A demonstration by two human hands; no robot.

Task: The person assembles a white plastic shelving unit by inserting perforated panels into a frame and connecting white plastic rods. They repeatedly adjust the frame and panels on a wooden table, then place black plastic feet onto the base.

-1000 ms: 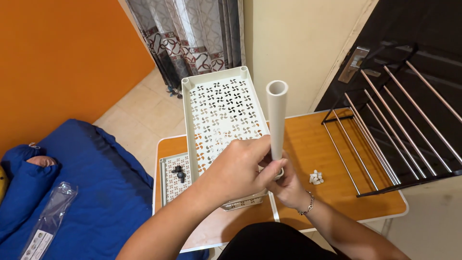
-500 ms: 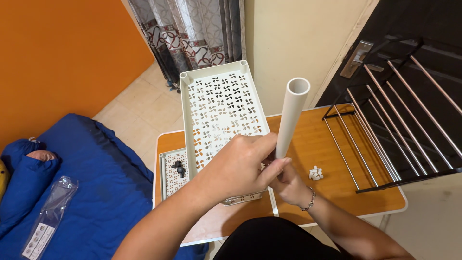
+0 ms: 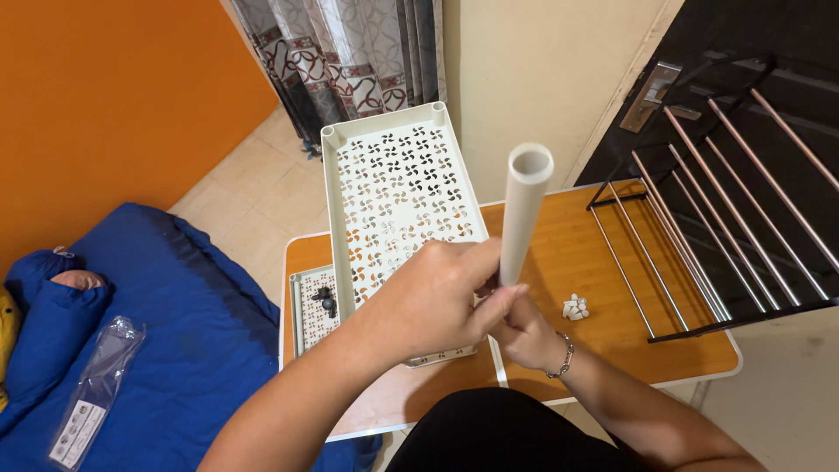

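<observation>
1. Pipe (image 3: 523,214), white and hollow, stands nearly upright in the head view, above the middle of the bench (image 3: 612,262), with its open end toward the camera.
2. Left hand (image 3: 428,301) has its fingers closed around the bottom of the pipe.
3. Right hand (image 3: 524,332) sits just under the left hand, with a bracelet on its wrist. I cannot tell if its fingers grip the pipe.
4. Big white tray (image 3: 393,201) with small cut-out holes leans up behind the left hand.
5. Small white bits (image 3: 574,308) lie on the bench near the right hand.
6. Metal rack (image 3: 708,227) rests on the right end of the bench.
7. Blue bed (image 3: 140,332) is on the left.
</observation>
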